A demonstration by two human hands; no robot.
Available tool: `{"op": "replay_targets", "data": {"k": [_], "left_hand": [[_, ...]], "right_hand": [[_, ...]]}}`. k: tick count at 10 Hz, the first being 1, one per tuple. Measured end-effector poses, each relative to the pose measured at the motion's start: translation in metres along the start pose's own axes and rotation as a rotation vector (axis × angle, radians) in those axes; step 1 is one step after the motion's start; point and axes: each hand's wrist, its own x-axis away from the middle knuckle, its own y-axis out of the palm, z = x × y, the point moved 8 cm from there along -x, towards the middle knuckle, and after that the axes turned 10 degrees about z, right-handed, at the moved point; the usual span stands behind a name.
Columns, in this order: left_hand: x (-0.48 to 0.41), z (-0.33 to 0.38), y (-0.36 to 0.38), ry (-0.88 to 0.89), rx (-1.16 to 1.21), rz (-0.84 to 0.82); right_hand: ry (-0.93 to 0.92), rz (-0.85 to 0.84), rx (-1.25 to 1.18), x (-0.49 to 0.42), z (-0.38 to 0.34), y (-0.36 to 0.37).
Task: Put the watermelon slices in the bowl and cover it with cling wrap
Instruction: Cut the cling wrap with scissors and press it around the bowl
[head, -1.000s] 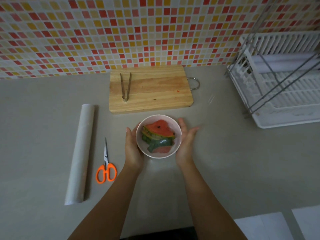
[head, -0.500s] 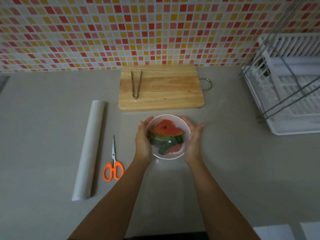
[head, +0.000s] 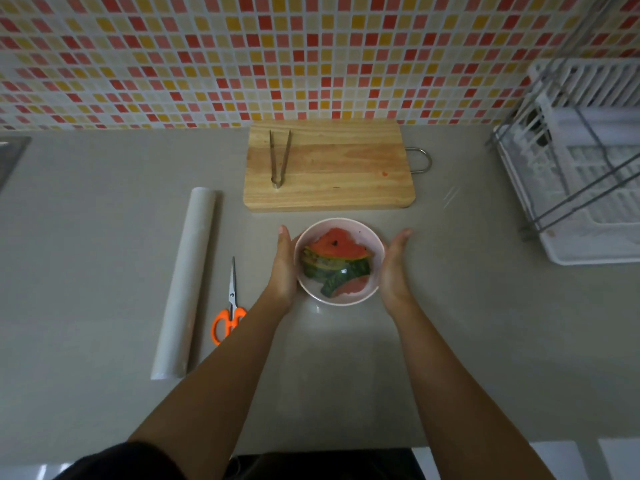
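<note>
Can't confirm any film over the bowl [head: 360, 227]; surface too dim to read. Faint pale streak [head: 451, 197] on the counter [head: 104, 237], right of the cutting board [head: 332, 174], unidentifiable. Dish rack [head: 585, 168] at far right, cut off by the frame edge, contents too blurred to make out. Dark metallic corner [head: 10, 157] at far left, also cut off. Orange scissors [head: 231, 306] partly hidden at the handles behind the left forearm.

Watermelon slices [head: 337, 261]: several wedges stacked in the bowl. Red flesh with a dark seed on top, striped green rind toward the near side, one paler pink piece at near right.

Bowl: pale pink, round, mid-counter, just in front of the cutting board and apart from it. Holding only the slices.

Left hand [head: 284, 268] flat against the bowl's left side, fingers straight and together, pointing away. Right hand [head: 394, 268] mirrored on the right side, fingers straight; actual contact with the bowl not resolvable there. Nothing gripped by either.

Cutting board: wooden, metal loop handle on the right, back against the tiled wall [head: 242, 57]. Metal tongs [head: 280, 157] lying on its left part, joined end nearest, tips splayed toward the wall.

Cling wrap roll [head: 185, 282] lying just left of the scissors, well left of the bowl.
</note>
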Motion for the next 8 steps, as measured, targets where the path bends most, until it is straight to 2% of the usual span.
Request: {"op": "replay_targets", "data": {"k": [1,2,3,5,7,8], "left_hand": [[0.001,-0.003,-0.024,0.052,-0.109,0.131],[0.004,-0.007,-0.036,0.065,-0.213,0.203],[0.006,-0.01,-0.04,0.016,-0.249,0.196],[0.002,0.004,-0.044,0.042,-0.281,0.215],[0.003,-0.002,-0.048,0.057,-0.34,0.187],[0.004,0.014,-0.049,0.086,-0.368,0.288]], "right_hand": [[-0.065,0.075,0.061,-0.002,-0.006,-0.024],[-0.043,0.056,0.105,0.001,-0.001,-0.036],[0.004,-0.036,0.128,0.012,0.003,-0.03],[-0.009,-0.085,0.124,0.019,-0.008,-0.009],[-0.062,-0.073,0.177,0.013,-0.008,-0.013],[-0.054,-0.015,0.205,0.006,-0.016,-0.018]]}}
